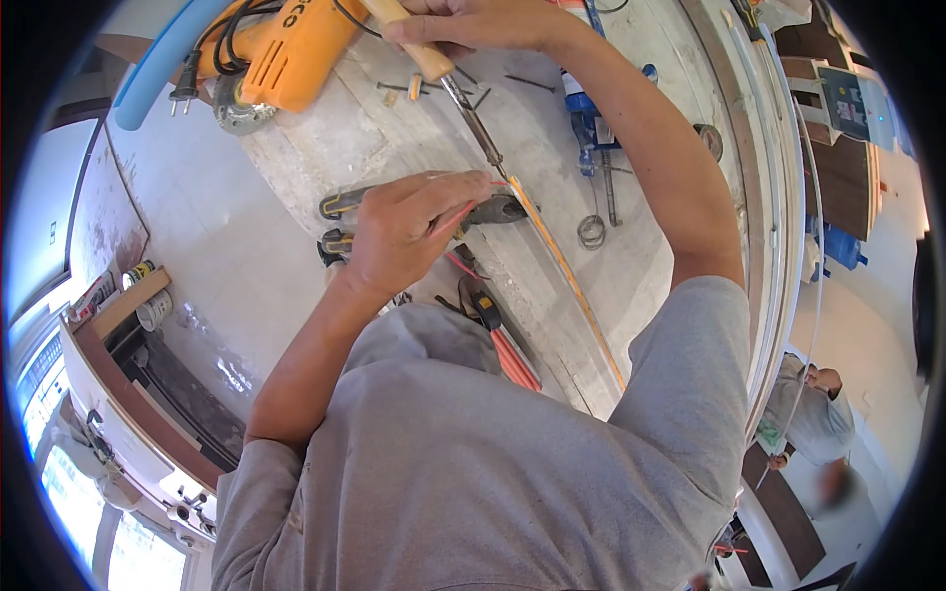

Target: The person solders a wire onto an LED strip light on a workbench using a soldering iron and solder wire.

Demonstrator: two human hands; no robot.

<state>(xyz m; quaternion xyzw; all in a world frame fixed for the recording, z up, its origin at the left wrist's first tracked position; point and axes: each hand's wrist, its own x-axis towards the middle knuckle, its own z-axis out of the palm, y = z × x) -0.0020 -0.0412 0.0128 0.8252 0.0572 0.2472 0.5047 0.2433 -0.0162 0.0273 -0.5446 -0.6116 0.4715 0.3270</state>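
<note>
My right hand is closed around the wooden handle of a soldering iron, which slants down to the right. Its tip meets or nearly meets the end of a thin yellow-orange strip, likely an LED strip. Below the tip, my left hand pinches a thin red wire whose end reaches the strip's end; actual contact is too small to tell. Partly behind my left hand lie pliers and yellow-and-black tool handles.
An orange angle grinder with a coiled cord sits at the upper left. Loose nails, a small wire coil, a blue tool and a black-and-yellow tape measure lie on the worktable. Another person is at the right.
</note>
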